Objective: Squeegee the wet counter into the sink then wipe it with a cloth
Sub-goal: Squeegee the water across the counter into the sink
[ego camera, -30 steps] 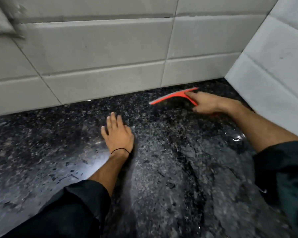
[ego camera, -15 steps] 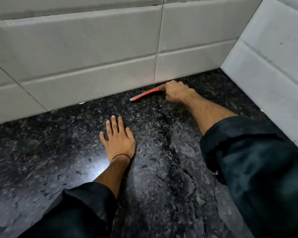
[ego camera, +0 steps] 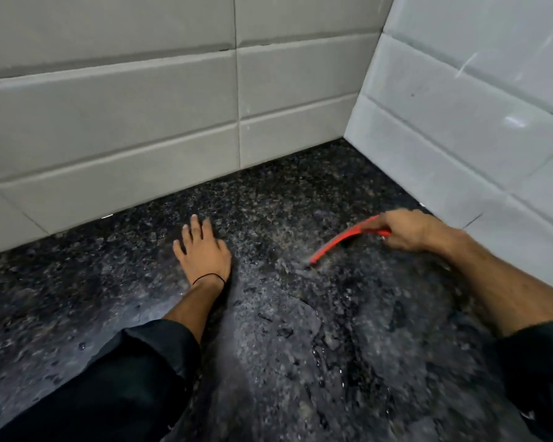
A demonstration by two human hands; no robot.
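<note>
Pale tiled walls (ego camera: pixel 141 129) meet in a corner at the back.

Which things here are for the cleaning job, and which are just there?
For the job:
- red squeegee, held in the right hand
- wet black granite counter, with water streaks and droplets
- left hand, flat on the counter

Just there:
- white wall tiles
- thin black wristband on the left wrist

No sink or cloth is in view.
</note>
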